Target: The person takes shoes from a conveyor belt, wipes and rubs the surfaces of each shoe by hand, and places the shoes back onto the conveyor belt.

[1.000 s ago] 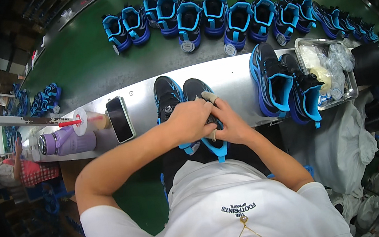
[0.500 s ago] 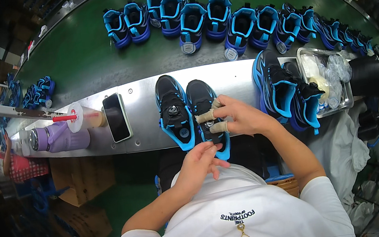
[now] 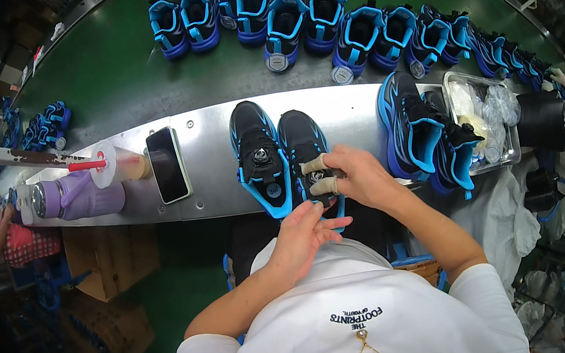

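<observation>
Two black and blue sneakers stand side by side on the metal ledge in front of me, toes pointing away. My right hand [image 3: 360, 177] grips the right-hand sneaker [image 3: 300, 134] around the round dial on its tongue, thumb and fingers on either side. Beige covers wrap several of its fingertips. At the heel opening of that same shoe, my left hand [image 3: 300, 238] pinches the edge between thumb and forefinger, its other fingers loosely stretched. The pinched spot is partly hidden. Untouched, the left-hand sneaker [image 3: 248, 128] shows its dial and a round sticker inside.
Another sneaker pair [image 3: 406, 119] stands to the right, beside a metal tray [image 3: 451, 88] of clear plastic pieces. A phone [image 3: 167, 166], a drink cup [image 3: 127, 164] and a purple bottle [image 3: 98, 198] sit left. Several sneakers line the green belt [image 3: 115, 77]. Other people work at both sides.
My left hand has moved slightly up and right, its thumb and forefinger now pinching at the shoe's opening. The right hand stays on the dial, slightly shifted. The view has tilted a little.
</observation>
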`<state>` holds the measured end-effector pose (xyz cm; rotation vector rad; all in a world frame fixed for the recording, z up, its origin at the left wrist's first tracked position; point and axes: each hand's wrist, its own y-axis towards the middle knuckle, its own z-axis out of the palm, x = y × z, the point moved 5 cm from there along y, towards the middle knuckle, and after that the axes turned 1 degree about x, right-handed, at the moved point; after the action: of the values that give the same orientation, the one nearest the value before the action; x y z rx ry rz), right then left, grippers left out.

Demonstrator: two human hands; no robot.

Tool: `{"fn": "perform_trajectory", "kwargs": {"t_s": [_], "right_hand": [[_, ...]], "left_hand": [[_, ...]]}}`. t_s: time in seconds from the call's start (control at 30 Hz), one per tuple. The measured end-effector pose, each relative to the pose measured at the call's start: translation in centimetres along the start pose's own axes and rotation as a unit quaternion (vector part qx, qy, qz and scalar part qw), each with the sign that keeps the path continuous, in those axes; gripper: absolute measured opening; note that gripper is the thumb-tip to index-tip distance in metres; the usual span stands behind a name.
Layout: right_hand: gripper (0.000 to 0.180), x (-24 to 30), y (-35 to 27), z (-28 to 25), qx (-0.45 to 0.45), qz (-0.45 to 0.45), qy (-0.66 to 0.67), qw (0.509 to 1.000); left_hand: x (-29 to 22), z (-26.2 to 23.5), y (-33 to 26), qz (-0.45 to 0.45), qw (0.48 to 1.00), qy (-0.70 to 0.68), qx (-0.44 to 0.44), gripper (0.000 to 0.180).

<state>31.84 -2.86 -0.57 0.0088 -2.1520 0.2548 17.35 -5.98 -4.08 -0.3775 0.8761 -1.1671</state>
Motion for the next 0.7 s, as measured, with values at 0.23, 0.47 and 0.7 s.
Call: {"fn": "perform_trajectory", "kwargs": {"t_s": [0.23,0.47,0.7], "right_hand": [[0.037,0.5,2.1,-2.1,0.041,-0.035,-0.010,0.999],[0.040,-0.5,11.6,0.1,-0.083,-0.128,-0.065,0.986],[0.048,-2.9,18.7,8.3,0.050,-0.095,-0.134,0.985]], "left_hand": [[-7.2,1.0,-2.6,0.135,0.906,0.400,0.034,0.027],[-13.0,-2.6,1.4,0.431,0.646,0.622,-0.100,0.035],[-13.5,-0.9,0.1,0.437,0.651,0.619,-0.058,0.036]]}}
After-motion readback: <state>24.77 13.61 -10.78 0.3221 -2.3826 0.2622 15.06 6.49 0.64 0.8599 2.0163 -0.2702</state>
